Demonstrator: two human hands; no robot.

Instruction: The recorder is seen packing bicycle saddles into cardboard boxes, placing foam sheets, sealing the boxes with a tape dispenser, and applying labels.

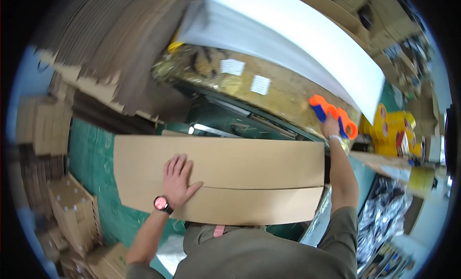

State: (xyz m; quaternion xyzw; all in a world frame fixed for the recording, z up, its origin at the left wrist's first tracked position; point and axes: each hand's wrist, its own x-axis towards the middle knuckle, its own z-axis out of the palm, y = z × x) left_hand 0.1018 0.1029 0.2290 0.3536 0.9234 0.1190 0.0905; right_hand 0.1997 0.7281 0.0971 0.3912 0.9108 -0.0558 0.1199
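Observation:
A long brown cardboard box (254,161) lies across in front of me, a seam running along its top between two flaps. My left hand (178,181) rests flat on its left part with the fingers spread and the thumb near the seam. Beyond the box's far right corner, my right hand (330,127) is closed around an orange and blue tape dispenser (347,130). The dispenser is over the right end of the workbench (283,99); whether it touches the bench cannot be made out.
White foam sheeting (297,36) covers the back of the workbench, and two white labels (260,84) lie at its front. Stacked flat cardboard (115,53) rises at the far left. Yellow tape rolls (389,128) stand at the right. Cartons (74,209) sit on the green floor (113,226).

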